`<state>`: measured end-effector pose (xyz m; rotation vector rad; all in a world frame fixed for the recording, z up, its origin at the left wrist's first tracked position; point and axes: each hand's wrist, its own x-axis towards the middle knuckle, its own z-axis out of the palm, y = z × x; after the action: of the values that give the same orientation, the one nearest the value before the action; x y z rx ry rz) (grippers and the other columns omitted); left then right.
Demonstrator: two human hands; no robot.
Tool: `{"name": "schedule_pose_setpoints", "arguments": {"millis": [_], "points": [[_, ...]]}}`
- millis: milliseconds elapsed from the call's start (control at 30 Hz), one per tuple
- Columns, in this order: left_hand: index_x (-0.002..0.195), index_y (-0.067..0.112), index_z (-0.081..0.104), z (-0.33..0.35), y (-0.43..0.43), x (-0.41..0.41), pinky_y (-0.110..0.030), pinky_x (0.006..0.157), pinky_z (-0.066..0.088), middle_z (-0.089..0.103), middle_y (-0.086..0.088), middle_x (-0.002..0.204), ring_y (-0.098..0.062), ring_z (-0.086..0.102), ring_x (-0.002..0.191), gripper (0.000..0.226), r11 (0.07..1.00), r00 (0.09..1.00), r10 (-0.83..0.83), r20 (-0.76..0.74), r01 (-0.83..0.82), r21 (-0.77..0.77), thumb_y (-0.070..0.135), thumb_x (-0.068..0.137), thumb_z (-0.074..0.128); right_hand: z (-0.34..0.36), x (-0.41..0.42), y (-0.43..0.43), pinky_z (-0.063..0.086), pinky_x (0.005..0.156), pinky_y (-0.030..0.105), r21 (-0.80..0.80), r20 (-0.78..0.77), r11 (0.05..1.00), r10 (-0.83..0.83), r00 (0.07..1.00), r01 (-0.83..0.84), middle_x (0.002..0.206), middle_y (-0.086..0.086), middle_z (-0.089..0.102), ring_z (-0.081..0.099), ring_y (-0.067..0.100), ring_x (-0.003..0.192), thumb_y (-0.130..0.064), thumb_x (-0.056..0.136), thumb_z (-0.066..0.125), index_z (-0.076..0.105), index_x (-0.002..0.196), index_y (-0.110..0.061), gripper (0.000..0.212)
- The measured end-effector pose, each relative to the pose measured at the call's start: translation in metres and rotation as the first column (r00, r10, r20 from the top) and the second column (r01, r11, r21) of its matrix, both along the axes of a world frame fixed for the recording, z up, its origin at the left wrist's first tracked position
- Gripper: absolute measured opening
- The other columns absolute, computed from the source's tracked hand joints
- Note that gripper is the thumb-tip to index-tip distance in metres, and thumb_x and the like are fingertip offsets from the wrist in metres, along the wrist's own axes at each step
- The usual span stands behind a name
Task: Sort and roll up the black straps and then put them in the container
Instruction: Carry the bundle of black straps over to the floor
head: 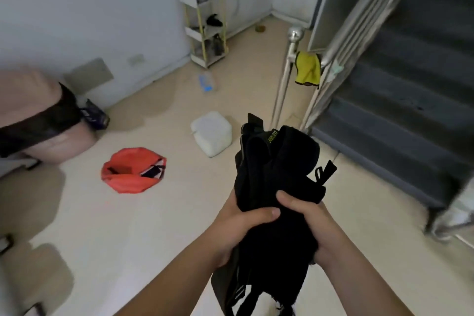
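- Gripping anything, head view?
- Yes. Left hand (pixel 238 223) and right hand (pixel 307 218) both curl round one bundle of black straps (pixel 272 174), thumbs on top. The bundle is held up in front of the body, with loose ends hanging below the hands.
- Container?
- Orange fabric container (pixel 133 169) lies open on the floor (pixel 154 226), left of the hands, well apart from the straps. Something dark is inside, can't tell what.
- Rest?
- White jug (pixel 211 133) on the floor, yellow cloth (pixel 307 69) on the stair rail, shelf rack (pixel 204 25) by the wall.
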<state>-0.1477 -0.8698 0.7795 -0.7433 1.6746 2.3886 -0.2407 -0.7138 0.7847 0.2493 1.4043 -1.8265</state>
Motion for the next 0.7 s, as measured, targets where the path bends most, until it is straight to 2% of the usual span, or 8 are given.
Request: {"name": "schedule_pose_setpoints", "arguments": {"millis": [200, 333, 400, 500, 700], "points": [[0.139, 0.031, 0.058, -0.007, -0.097, -0.072, -0.043, 0.100, 0.059, 0.077, -0.001, 0.125, -0.023, 0.074, 0.115, 0.063, 0.972, 0.972, 0.233, -0.002, -0.233, 0.004, 0.006, 0.086, 0.082, -0.010, -0.102, -0.122, 0.059, 0.097, 0.059, 0.010, -0.007, 0.982, 0.187, 0.982, -0.187, 0.120, 0.020, 0.078, 0.076, 0.043, 0.108, -0.016, 0.083, 0.085, 0.073, 0.128, -0.014, 0.046], [0.139, 0.030, 0.058, -0.003, -0.152, -0.133, -0.038, 0.094, 0.061, 0.076, -0.002, 0.126, -0.024, 0.074, 0.115, 0.063, 0.931, 0.931, 0.364, -0.012, -0.364, -0.003, 0.005, 0.086, 0.081, -0.006, -0.179, -0.195, 0.063, 0.089, 0.056, 0.008, -0.021, 0.954, 0.299, 0.954, -0.299, 0.117, 0.017, 0.079, 0.078, 0.040, 0.104, -0.015, 0.081, 0.088, 0.072, 0.128, -0.018, 0.050], [0.140, 0.030, 0.057, 0.000, -0.180, -0.160, -0.039, 0.097, 0.060, 0.076, -0.002, 0.127, -0.023, 0.074, 0.116, 0.064, 0.910, 0.910, 0.414, -0.025, -0.414, -0.009, 0.005, 0.086, 0.081, -0.001, -0.213, -0.231, 0.064, 0.085, 0.053, -0.008, -0.029, 0.934, 0.357, 0.933, -0.358, 0.115, 0.016, 0.080, 0.079, 0.039, 0.103, -0.014, 0.081, 0.087, 0.073, 0.126, -0.017, 0.047], [0.142, 0.027, 0.057, 0.005, -0.228, -0.196, -0.043, 0.101, 0.059, 0.076, -0.004, 0.127, -0.024, 0.074, 0.116, 0.065, 0.873, 0.873, 0.486, -0.033, -0.487, -0.016, 0.005, 0.086, 0.082, 0.004, -0.257, -0.291, 0.062, 0.090, 0.056, -0.007, -0.037, 0.900, 0.435, 0.899, -0.436, 0.116, 0.018, 0.079, 0.078, 0.041, 0.104, -0.014, 0.081, 0.087, 0.073, 0.127, -0.016, 0.047], [0.138, 0.025, 0.058, 0.004, -0.342, -0.264, -0.040, 0.096, 0.061, 0.077, -0.004, 0.123, -0.024, 0.075, 0.113, 0.061, 0.812, 0.812, 0.583, -0.034, -0.583, 0.005, 0.004, 0.086, 0.080, 0.000, -0.334, -0.421, 0.061, 0.094, 0.059, 0.007, -0.023, 0.843, 0.539, 0.842, -0.539, 0.119, 0.019, 0.078, 0.077, 0.042, 0.107, -0.017, 0.078, 0.090, 0.073, 0.128, -0.017, 0.053]]}}
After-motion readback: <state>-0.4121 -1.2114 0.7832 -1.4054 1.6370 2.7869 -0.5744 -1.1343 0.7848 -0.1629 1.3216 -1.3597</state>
